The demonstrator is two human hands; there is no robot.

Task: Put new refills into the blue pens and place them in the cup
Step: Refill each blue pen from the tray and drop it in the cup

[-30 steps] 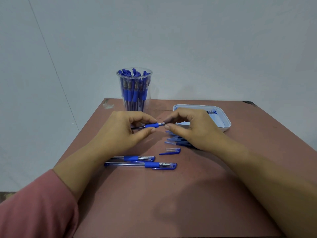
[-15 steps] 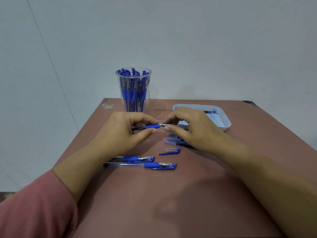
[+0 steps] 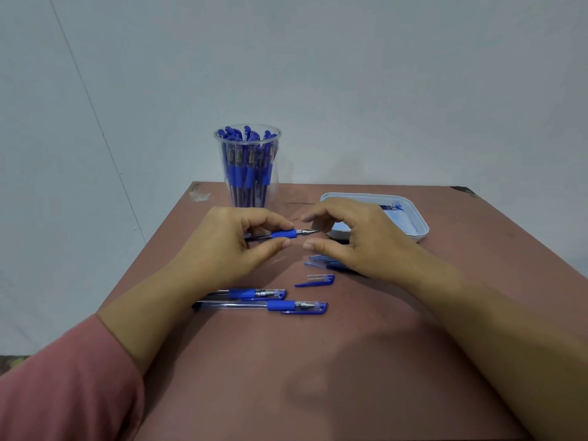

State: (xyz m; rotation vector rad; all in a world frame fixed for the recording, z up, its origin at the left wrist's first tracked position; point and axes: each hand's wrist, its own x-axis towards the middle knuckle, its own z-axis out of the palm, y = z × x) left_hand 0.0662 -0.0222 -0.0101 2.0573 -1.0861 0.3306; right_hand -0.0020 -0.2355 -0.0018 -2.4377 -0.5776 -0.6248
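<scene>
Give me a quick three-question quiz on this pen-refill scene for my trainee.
1. True or false: the cup stands inside the white tray.
2. Which hand grips the uncapped pen? A left, B right, C neither.
3. How many capped pens lie on the table in front of the hands?

Key: 1 false, it stands on the table left of the tray; 2 A, the left hand; 3 two.

A reddish-brown table (image 3: 318, 361) is set against a pale wall (image 3: 350, 74). A shallow white tray (image 3: 421, 232), stained blue inside, is placed near the far right corner. A chipped patch (image 3: 199, 194) is seen at the far left corner.
</scene>
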